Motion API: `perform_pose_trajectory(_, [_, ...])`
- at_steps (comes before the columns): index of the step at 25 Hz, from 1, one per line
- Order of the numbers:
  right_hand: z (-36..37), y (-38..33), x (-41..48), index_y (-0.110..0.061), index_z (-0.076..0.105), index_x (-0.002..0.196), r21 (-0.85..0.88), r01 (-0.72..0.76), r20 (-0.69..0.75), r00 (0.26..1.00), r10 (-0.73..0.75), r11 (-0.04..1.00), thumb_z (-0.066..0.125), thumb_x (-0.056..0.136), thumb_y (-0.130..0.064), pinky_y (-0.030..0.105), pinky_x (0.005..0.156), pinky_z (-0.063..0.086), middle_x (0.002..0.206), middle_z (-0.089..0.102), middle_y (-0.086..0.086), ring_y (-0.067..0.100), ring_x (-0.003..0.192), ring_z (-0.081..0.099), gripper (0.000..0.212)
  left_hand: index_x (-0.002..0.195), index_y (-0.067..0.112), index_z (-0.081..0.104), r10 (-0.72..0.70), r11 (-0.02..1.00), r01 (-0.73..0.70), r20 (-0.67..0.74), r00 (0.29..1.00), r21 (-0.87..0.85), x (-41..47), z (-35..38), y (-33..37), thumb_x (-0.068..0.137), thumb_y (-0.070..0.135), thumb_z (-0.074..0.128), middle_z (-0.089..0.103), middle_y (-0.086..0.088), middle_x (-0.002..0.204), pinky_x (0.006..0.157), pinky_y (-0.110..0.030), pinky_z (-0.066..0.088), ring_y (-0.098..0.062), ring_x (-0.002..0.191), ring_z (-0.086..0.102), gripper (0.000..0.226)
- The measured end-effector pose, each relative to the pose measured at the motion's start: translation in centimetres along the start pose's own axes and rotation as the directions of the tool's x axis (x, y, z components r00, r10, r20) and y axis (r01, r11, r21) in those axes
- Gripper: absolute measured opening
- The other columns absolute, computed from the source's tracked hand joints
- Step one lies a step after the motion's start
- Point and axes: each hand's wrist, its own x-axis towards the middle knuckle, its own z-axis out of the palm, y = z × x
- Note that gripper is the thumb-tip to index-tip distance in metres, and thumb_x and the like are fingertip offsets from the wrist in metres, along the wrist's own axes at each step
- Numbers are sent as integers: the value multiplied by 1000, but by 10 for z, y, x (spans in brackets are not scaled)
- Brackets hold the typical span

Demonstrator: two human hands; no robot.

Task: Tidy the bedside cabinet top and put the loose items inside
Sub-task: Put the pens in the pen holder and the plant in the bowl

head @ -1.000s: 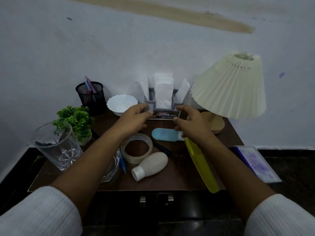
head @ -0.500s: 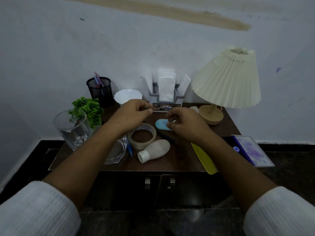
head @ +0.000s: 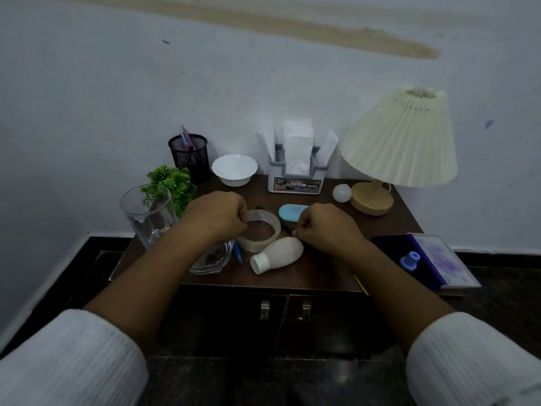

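On the brown cabinet top [head: 328,268], near its middle, the left hand [head: 218,218] curls its fingers onto the translucent tape roll [head: 259,231], while the right hand [head: 325,227] pinches closed on a dark pen [head: 286,227] above the cream bottle [head: 278,254] lying on its side.

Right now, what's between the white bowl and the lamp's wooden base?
In the head view, the grey tissue holder and a small white bulb sit between the white bowl and the lamp base.

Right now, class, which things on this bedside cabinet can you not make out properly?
- Head view: yellow comb, mostly under the right forearm.
- Dark pen, largely behind the right hand.
- Glass ashtray, partly under the left forearm.
- Tissue holder label, too small.
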Motion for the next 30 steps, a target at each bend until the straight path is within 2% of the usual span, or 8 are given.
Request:
perform_pose_trajectory(6, [2,-11,9,-18,58,80,-152,22,-13,1000,-24,988,68,81,-36,33,65,51,85,62,3,22,76,61,21,85,36,67,41,988,-53,-85,996,-142,2,1,0,88,31,69,65,15,87,81,-36,55,-12,91,65,6])
perform_pose_trajectory(10, [-12,-12,7,-10,62,67,70,-13,-42,999,16,997,63,82,-35,43,62,59,70,65,9,25,65,64,29,87,28,72,28,947,-73,-145,989,-314,3,2,1,91,33,67,70,12,88,80,-37,57,-8,85,65,8])
perform_pose_trajectory(13, [-25,-26,-4,-7,68,71,496,82,-115,993,-29,864,64,89,-26,44,63,61,72,71,14,26,62,69,27,96,15,75,-70,683,-8,-77,995,-730,2,1,5,94,40,66,74,0,97,63,-30,55,-12,78,66,26])
perform_pose_trajectory(15, [-28,-44,-13,-8,68,74,622,155,-106,988,-113,767,64,93,-21,39,59,57,74,71,17,25,58,68,24,101,5,75,-108,445,26,-25,994,-895,0,-6,5,93,35,69,75,-9,95,54,-24,52,-11,69,63,32])
perform_pose_trajectory(16, [-25,-53,-15,-8,68,78,643,168,-97,986,-137,747,64,95,-20,35,56,56,75,71,15,22,56,67,21,101,1,74,-122,422,5,-52,991,-906,0,-8,3,93,31,70,76,-12,93,53,-22,52,-10,66,63,32])
perform_pose_trajectory(21, [-8,-62,-10,-23,69,88,345,257,-171,963,-209,903,72,87,-38,33,66,56,80,69,-7,8,73,65,15,83,9,75,-196,633,-148,-342,919,-760,-4,-12,-7,96,29,66,73,-12,74,61,-38,59,-18,63,66,25])
perform_pose_trajectory(24, [7,-65,-11,-28,70,87,109,303,-52,953,-299,947,71,85,-39,35,71,53,91,65,-9,12,85,63,11,87,12,75,-187,686,-158,-382,905,-710,-4,-12,-11,96,29,65,74,-14,80,68,-46,62,-28,70,70,22])
perform_pose_trajectory(30, [17,-56,3,-22,68,76,-19,241,-52,969,-241,970,65,91,-32,31,65,47,85,67,-2,17,80,64,18,91,18,76,-168,741,-174,-430,887,-648,-2,-11,-18,93,34,65,73,-8,81,73,-52,59,-27,79,70,20])
